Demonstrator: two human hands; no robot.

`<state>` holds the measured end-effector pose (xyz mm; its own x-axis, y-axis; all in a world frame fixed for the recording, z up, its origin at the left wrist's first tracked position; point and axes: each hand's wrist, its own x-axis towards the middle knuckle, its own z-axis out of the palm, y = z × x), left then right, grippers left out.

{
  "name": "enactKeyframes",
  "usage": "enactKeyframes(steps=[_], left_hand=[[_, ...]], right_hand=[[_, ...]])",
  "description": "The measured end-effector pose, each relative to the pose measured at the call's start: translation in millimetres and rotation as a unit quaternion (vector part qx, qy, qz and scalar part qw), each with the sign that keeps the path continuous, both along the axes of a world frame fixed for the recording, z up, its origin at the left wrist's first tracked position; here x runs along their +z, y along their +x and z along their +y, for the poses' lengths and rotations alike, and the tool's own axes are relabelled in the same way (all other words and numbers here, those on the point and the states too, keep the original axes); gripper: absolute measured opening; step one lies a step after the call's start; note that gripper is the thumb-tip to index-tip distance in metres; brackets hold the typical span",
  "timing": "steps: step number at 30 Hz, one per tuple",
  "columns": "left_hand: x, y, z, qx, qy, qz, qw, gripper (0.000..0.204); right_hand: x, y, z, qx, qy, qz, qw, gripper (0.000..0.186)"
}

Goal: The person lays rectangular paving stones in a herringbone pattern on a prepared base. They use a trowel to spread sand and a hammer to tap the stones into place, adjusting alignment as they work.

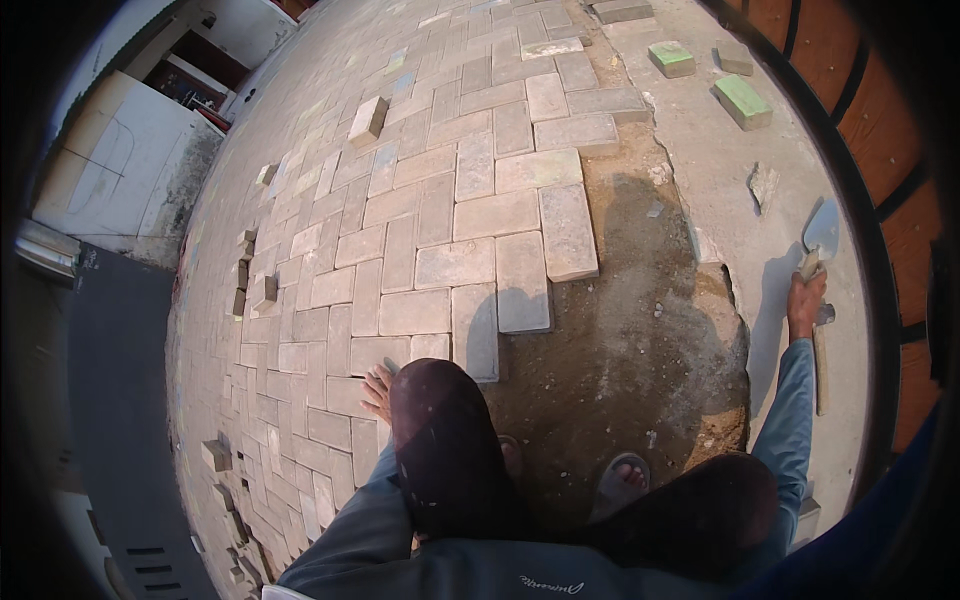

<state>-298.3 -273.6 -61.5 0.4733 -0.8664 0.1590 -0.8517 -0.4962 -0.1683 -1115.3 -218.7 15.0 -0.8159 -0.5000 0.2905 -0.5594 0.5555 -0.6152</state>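
Note:
My right hand [804, 300] is closed round the handle of a trowel [822, 230], whose blade points away from me over the concrete strip at the right. Beside that hand lies a hammer [822, 372], its head partly under or next to my fingers. My left hand [378, 392] rests on the laid paving blocks [415, 312] with its fingers spread, partly hidden behind my left knee. Between the stepped edge of the blocks and the broken concrete edge is a bed of sandy soil [600, 375], with my feet in it.
Two green-topped blocks [742, 103] and a grey block [735, 58] sit on the concrete strip [700, 150], near a broken chunk [763, 188]. Loose blocks [369, 121] stand on the paving. A brown-panelled gate [858, 110] borders the right; a white wall [120, 160] stands left.

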Motion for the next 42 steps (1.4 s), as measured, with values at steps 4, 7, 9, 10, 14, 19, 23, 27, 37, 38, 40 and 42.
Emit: enactKeyframes(steps=[4,7,9,10,14,19,23,27,37,38,40,42], left_hand=[[55,83,36,0.193,0.135,-0.034,0.971,0.068],[101,74,31,0.136,0.257,0.043,0.956,0.064],[154,114,44,0.112,0.288,0.040,0.950,0.061],[173,118,42,0.074,0.332,0.014,0.940,0.062],[248,97,13,0.078,0.259,0.104,0.957,0.064],[338,-21,-114,-0.066,0.221,0.152,0.961,0.061],[404,-80,-135,-0.186,-0.019,0.225,0.956,0.056],[376,-40,-153,-0.176,0.013,0.265,0.948,0.053],[208,10,-273,-0.188,0.161,0.202,0.948,0.055],[194,4,-293,-0.196,0.159,0.208,0.945,0.056],[184,-18,-337,-0.194,0.170,0.190,0.947,0.055],[181,-35,-374,-0.197,0.147,0.175,0.954,0.056]], right_hand=[[-20,26,-25,0.004,0.036,0.121,0.992,0.075],[-17,12,-31,-0.044,0.100,0.159,0.981,0.076],[-24,29,-32,-0.045,0.055,0.145,0.987,0.075],[-26,31,-29,-0.041,0.057,0.156,0.985,0.075],[-10,38,-26,-0.041,0.126,0.126,0.983,0.066],[-21,23,-34,-0.050,0.170,0.204,0.963,0.055],[-18,31,-38,-0.062,0.157,0.255,0.952,0.042],[-13,38,-43,-0.049,0.172,0.152,0.972,0.048],[16,14,-29,0.109,0.362,0.036,0.925,0.064],[10,11,-30,0.075,0.382,0.024,0.921,0.058],[-2,-12,-17,0.153,0.498,0.094,0.848,0.046],[-19,-26,-7,0.192,0.529,0.114,0.819,0.048]])
